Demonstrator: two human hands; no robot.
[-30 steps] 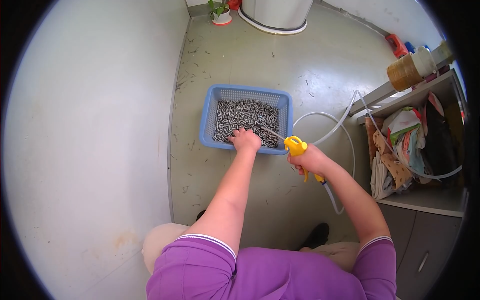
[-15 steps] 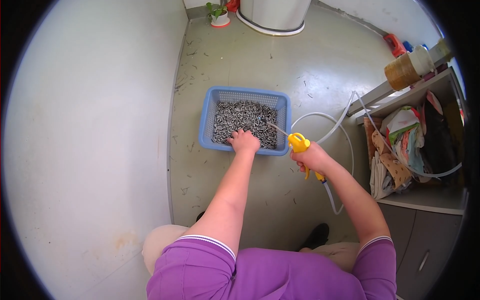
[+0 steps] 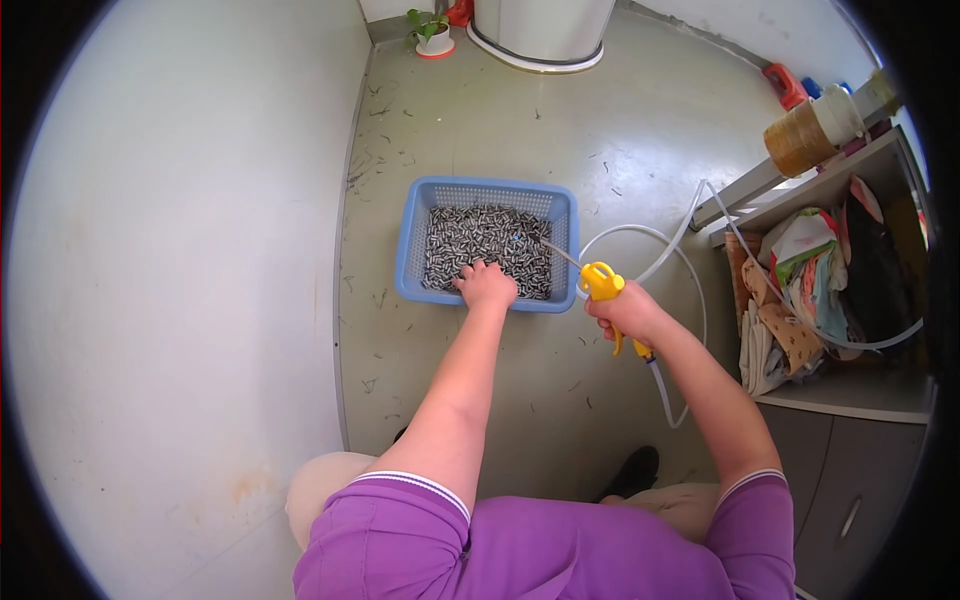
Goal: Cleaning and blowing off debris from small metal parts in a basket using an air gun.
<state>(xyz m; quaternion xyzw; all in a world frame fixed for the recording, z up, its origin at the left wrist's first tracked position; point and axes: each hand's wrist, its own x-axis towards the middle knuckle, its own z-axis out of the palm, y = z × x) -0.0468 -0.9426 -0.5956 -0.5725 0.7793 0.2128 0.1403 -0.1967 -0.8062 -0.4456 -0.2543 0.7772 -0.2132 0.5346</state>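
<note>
A blue plastic basket [image 3: 408, 240] with perforated walls stands on the floor, holding a layer of small shiny metal pins [image 3: 478, 232]. My left hand [image 3: 486, 285] reaches over the basket's near side, its fingers spread and resting on the pins. In my right hand [image 3: 630, 315], just outside the basket's right side, is a yellow air blow gun [image 3: 602, 282]. The gun's thin metal nozzle [image 3: 562, 252] points left over the basket's right rim at the pins. A clear hose [image 3: 672, 400] runs from the bottom of the gun's handle.
The hose loops across the floor to an open cabinet [image 3: 840, 400] on the right, stuffed with cloths and bags [image 3: 800, 270]. A white wall panel [image 3: 190, 260] rises on the left. Beyond the basket are a potted plant [image 3: 433, 38] and a large white container [image 3: 540, 35]. Dark shavings dot the floor.
The blow gun and my right hand have shifted slightly right, drawing the nozzle tip back toward the basket's right side. My left hand stays on the pins.
</note>
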